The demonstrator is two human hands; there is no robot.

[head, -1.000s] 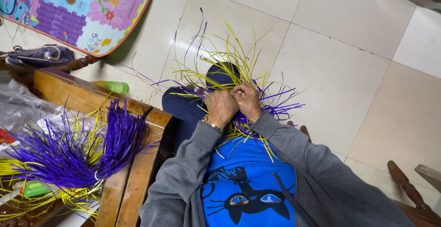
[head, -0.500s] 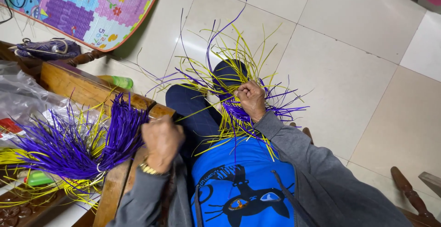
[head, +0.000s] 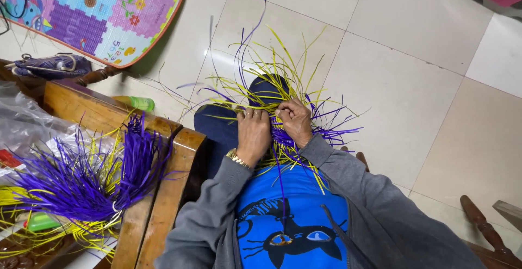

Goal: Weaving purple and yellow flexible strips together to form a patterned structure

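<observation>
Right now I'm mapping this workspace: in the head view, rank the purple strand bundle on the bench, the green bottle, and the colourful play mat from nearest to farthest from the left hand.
1. Purple strand bundle, on the wooden bench, left of the left hand.
2. Green bottle, on the floor past the bench, up-left.
3. Colourful play mat, far up-left on the tiles.

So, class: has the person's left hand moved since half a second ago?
Yes. The left hand has swung away from the wooden bench and back onto the woven strips beside the right hand.
</observation>
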